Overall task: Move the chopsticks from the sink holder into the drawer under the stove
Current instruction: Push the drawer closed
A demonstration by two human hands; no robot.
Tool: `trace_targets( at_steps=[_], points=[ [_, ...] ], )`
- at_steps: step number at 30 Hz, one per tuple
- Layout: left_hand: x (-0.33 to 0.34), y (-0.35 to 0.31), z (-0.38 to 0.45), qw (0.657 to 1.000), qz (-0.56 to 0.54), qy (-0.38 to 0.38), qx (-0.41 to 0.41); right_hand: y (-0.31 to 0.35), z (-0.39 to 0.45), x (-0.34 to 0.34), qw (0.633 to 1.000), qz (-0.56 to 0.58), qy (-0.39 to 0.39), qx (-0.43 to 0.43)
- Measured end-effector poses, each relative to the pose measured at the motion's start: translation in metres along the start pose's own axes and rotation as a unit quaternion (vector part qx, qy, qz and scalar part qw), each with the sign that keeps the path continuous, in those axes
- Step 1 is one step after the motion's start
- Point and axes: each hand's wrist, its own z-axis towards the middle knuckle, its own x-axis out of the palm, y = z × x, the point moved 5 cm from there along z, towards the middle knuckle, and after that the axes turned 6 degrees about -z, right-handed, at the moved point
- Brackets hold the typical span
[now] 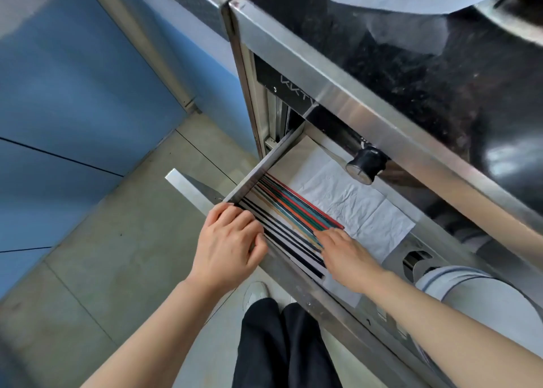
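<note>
The steel drawer (258, 170) under the stove stands pulled out. Several coloured chopsticks (289, 208), red, green, orange, blue and black, lie side by side along its left side on white paper. My left hand (232, 243) rests on the drawer's front left corner, its fingers curled over the edge by the black chopsticks. My right hand (345, 254) lies flat inside the drawer, straight fingertips touching the near ends of the coloured chopsticks. The sink holder is out of view.
White creased paper (352, 202) lines the drawer bottom. A black stove knob (365, 164) juts out just above the drawer's far right. The dark stove top (411, 64) overhangs. Grey tiled floor (117, 255), blue wall panels and my feet lie below.
</note>
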Motion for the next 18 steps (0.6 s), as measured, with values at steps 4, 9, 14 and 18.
trace_targets(
  at_steps=[4, 9, 14, 18],
  points=[
    [-0.004, -0.003, 0.003, 0.997, 0.000, 0.076, -0.015, 0.008, -0.040, -0.026, 0.999, 0.031, 0.005, 0.017],
    [-0.012, -0.005, 0.007, 0.990, -0.002, 0.143, -0.019, 0.017, -0.089, -0.058, 0.984, 0.144, 0.000, 0.102],
    [-0.015, -0.005, 0.010, 0.985, -0.015, 0.174, -0.009, 0.034, -0.131, -0.077, 0.907, 0.331, -0.112, 0.234],
    [-0.025, -0.005, 0.013, 0.974, -0.091, 0.209, -0.008, 0.056, -0.156, -0.077, 0.752, 0.532, -0.212, 0.327]
  ],
)
